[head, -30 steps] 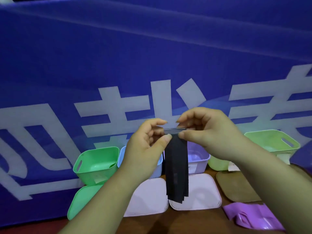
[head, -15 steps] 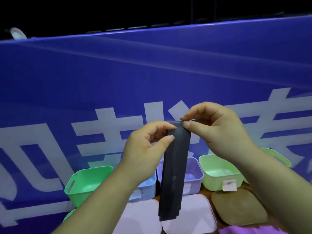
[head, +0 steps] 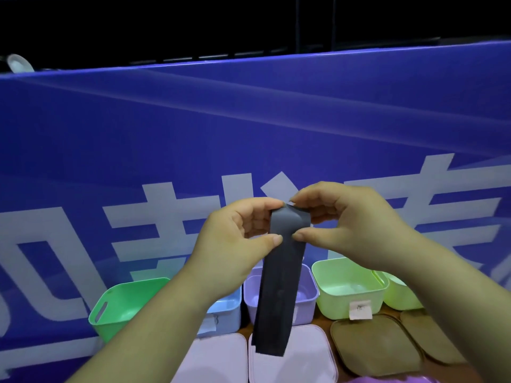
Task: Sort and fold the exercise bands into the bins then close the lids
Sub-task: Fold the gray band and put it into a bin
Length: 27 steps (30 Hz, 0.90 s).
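Both hands pinch the top of the black band [head: 279,283]: left hand [head: 235,244], right hand [head: 348,225]. It hangs limp above the purple bin [head: 308,294]. Likely light, floppy, rubbery; best held at the top corners, thumb over finger.

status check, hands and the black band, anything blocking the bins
Holding: left hand and right hand pinch top end of black band. Band hangs mid-air, not yet binned. Open bins, lids lying in front, nothing in the way.
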Each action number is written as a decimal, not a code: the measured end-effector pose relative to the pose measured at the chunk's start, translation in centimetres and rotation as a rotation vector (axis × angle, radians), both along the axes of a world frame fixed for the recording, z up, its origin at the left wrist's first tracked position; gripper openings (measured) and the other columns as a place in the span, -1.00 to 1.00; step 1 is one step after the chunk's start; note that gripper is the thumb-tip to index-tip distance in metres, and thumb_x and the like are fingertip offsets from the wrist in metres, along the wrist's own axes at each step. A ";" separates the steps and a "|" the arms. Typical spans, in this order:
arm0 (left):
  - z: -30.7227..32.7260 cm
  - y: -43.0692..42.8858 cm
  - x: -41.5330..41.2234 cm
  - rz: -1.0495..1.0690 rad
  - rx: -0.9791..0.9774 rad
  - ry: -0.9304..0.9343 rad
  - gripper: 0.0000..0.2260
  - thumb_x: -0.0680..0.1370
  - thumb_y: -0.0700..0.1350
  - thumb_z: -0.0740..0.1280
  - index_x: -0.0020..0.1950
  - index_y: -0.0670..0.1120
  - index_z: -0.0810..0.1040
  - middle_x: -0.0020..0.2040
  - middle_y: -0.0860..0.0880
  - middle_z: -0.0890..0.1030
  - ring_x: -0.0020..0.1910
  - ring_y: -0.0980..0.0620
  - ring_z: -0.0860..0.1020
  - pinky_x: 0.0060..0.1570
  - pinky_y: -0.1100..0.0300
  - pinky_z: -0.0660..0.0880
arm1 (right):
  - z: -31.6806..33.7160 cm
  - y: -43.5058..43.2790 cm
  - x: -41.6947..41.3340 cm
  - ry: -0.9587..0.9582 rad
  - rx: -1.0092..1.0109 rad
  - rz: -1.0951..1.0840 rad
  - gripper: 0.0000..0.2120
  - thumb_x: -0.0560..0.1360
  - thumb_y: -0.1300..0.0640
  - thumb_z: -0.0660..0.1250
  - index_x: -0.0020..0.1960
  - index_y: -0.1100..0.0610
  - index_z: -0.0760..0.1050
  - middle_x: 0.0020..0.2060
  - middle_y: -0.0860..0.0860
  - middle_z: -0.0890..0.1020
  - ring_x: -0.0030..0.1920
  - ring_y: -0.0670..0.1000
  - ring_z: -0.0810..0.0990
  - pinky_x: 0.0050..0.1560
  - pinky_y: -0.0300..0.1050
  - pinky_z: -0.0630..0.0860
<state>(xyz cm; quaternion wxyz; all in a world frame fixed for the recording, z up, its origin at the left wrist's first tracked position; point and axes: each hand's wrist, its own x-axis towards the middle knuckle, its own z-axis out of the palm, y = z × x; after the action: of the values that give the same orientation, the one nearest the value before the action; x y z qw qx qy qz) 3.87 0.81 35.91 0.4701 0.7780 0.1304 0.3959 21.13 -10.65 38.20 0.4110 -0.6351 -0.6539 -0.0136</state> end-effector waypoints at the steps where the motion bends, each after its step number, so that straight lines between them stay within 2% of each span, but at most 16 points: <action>1: 0.1 -0.2 0.1 0.017 0.015 0.000 -0.56 0.46 -0.43 0.45 0.12 0.09 0.61 0.01 0.14 0.72 0.04 0.14 0.68 0.03 0.31 0.59 | 0.1 -0.1 0.1 0.003 -0.006 0.001 -0.58 0.33 0.05 0.58 0.11 -0.17 0.53 -0.07 -0.28 0.64 -0.03 -0.28 0.64 0.00 -0.45 0.53; 5: 0.3 -0.7 0.5 0.088 0.105 0.031 -0.57 0.48 -0.35 0.47 0.11 0.18 0.60 0.01 0.19 0.71 0.05 0.16 0.67 0.11 0.24 0.59 | 0.5 -0.5 0.7 0.026 -0.036 0.001 -0.59 0.34 0.05 0.58 0.11 -0.13 0.52 -0.07 -0.23 0.66 -0.06 -0.24 0.66 0.01 -0.33 0.60; 11: 0.2 -1.5 1.1 0.153 0.193 0.086 -0.60 0.51 -0.27 0.46 0.15 0.21 0.59 -0.01 0.26 0.69 0.05 0.26 0.63 0.06 0.41 0.54 | 0.6 -0.7 1.5 0.069 -0.082 0.019 -0.64 0.35 0.03 0.57 0.06 -0.14 0.52 -0.08 -0.16 0.67 -0.09 -0.11 0.69 -0.03 -0.10 0.67; 14: 0.0 -1.6 1.1 0.175 0.247 0.120 -0.63 0.53 -0.21 0.45 0.21 0.20 0.58 -0.02 0.29 0.66 0.04 0.30 0.60 0.06 0.46 0.51 | 0.5 -0.9 1.7 0.108 -0.098 0.039 -0.66 0.36 0.04 0.56 0.04 -0.14 0.52 -0.08 -0.12 0.69 -0.08 -0.09 0.70 -0.02 -0.06 0.67; 17: -0.2 -1.3 1.1 0.188 0.312 0.149 -0.63 0.53 -0.15 0.45 0.21 0.25 0.55 0.01 0.25 0.57 0.08 0.30 0.52 0.05 0.49 0.47 | 0.5 -1.1 1.7 0.163 -0.107 0.063 -0.69 0.38 0.08 0.55 0.04 -0.11 0.52 -0.11 -0.11 0.70 -0.09 -0.07 0.71 -0.02 -0.03 0.67; 20: -0.2 -0.8 0.9 0.155 0.354 0.163 -0.65 0.53 -0.13 0.45 0.19 0.26 0.52 0.11 0.24 0.50 0.17 0.27 0.49 0.14 0.41 0.50 | 0.5 -1.2 1.4 0.209 -0.111 0.087 -0.72 0.40 0.11 0.53 0.02 -0.09 0.53 -0.12 -0.07 0.70 -0.10 -0.03 0.71 -0.03 -0.01 0.67; 24: -0.5 -0.3 0.2 0.066 0.249 0.156 -0.68 0.55 -0.17 0.43 0.20 0.18 0.54 0.12 0.18 0.64 0.16 0.13 0.60 0.20 0.20 0.57 | 0.3 -0.8 0.9 0.281 -0.128 0.115 -0.75 0.43 0.16 0.51 0.03 -0.04 0.54 -0.16 0.00 0.71 -0.13 0.01 0.70 -0.01 0.04 0.65; 27: -0.6 0.0 -0.5 0.022 0.205 0.135 -0.67 0.54 -0.19 0.43 0.19 0.18 0.52 0.04 0.17 0.65 0.10 0.10 0.63 0.14 0.25 0.58 | 0.0 -0.2 0.3 0.361 -0.156 0.147 -0.77 0.45 0.15 0.49 0.02 -0.09 0.55 -0.16 0.06 0.71 -0.09 0.08 0.70 0.07 0.16 0.62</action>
<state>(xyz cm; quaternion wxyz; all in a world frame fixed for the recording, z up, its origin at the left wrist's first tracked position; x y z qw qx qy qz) 3.32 0.85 35.30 0.3739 0.8454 0.1293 0.3589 21.47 -10.83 38.19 0.4710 -0.6077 -0.6132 0.1811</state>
